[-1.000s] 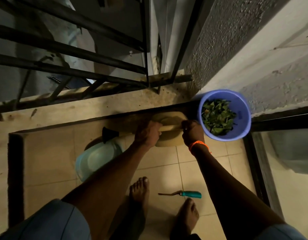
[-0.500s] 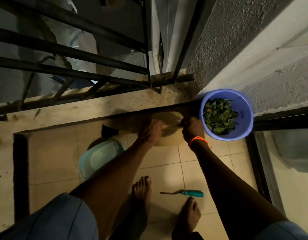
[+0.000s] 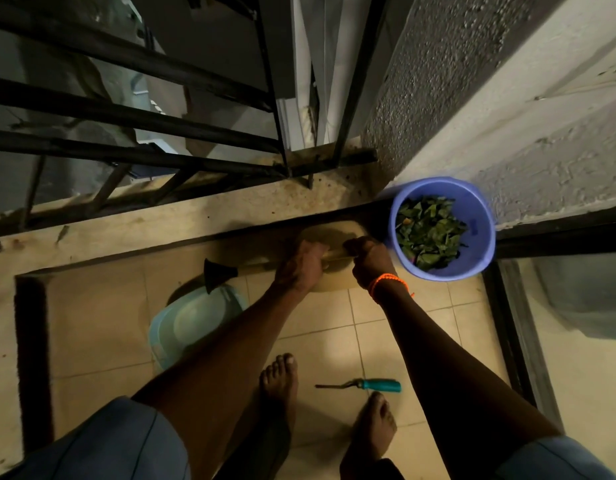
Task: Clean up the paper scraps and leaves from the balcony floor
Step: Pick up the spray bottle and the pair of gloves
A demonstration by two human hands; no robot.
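At the far edge of the balcony floor [image 3: 334, 327], close against the raised ledge [image 3: 168, 220] under the dark railing [image 3: 133, 112], both my hands are down on a tan, rounded object [image 3: 329, 233] that I cannot identify in this dim light. My left hand [image 3: 301, 265] has its fingers [image 3: 315, 249] curled over a pale bar-like part running across it, and my right hand [image 3: 368, 259], with an orange band [image 3: 386, 282] at the wrist, grips the same part just beside the left, its fingers bent round it. A black funnel-shaped piece [image 3: 216, 273] sticks out to the left of my left hand. Immediately to the right of my right hand stands the purple bucket [image 3: 479, 237], set in the corner where the rough wall [image 3: 507, 133] meets the dark door frame [image 3: 559, 233]; the green leaves [image 3: 429, 233] are piled inside it, covering its bottom. I cannot make out any paper scraps on the tiles. A light blue basin [image 3: 182, 327] sits on the floor to the left, partly behind my left forearm. Nearer me, a small tool with a teal handle [image 3: 368, 384] lies flat on the tiles between my bare feet [image 3: 280, 379], close to the toes of the right one.
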